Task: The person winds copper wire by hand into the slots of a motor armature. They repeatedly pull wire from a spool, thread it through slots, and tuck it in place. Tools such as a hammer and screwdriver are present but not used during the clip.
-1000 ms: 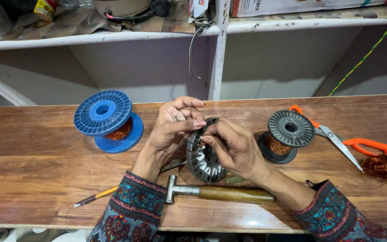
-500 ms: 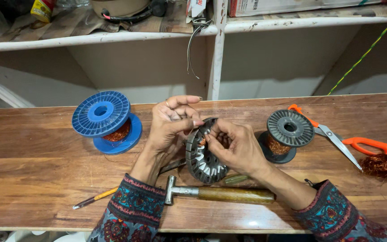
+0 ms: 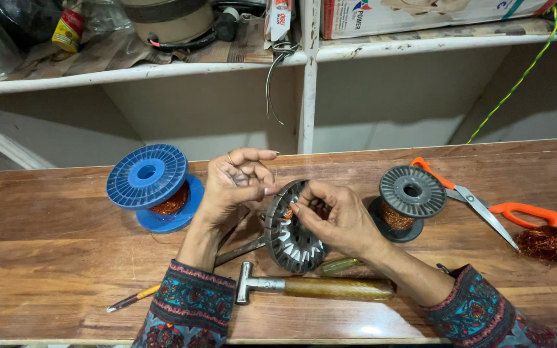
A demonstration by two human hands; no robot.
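A round grey metal stator core (image 3: 289, 233) with radial slots stands on edge on the wooden bench, tilted toward me. My left hand (image 3: 233, 183) pinches its upper rim with thumb and fingers. My right hand (image 3: 335, 216) grips the ring from the right side, fingers reaching into the slots where some copper winding shows. A blue spool of copper wire (image 3: 151, 185) lies just left of my left hand. A dark grey spool of copper wire (image 3: 410, 198) stands just right of my right hand.
A hammer with a wooden handle (image 3: 317, 285) lies below the core, near the front edge. Orange-handled scissors (image 3: 485, 206) and a tangle of copper wire (image 3: 552, 243) lie at the right. A thin pencil-like tool (image 3: 133, 299) lies front left. Cluttered white shelves (image 3: 162, 67) stand behind the bench.
Both hands stay on the core; my fingers have shifted slightly along its upper rim and the core has turned a little. Nothing else on the bench moved.
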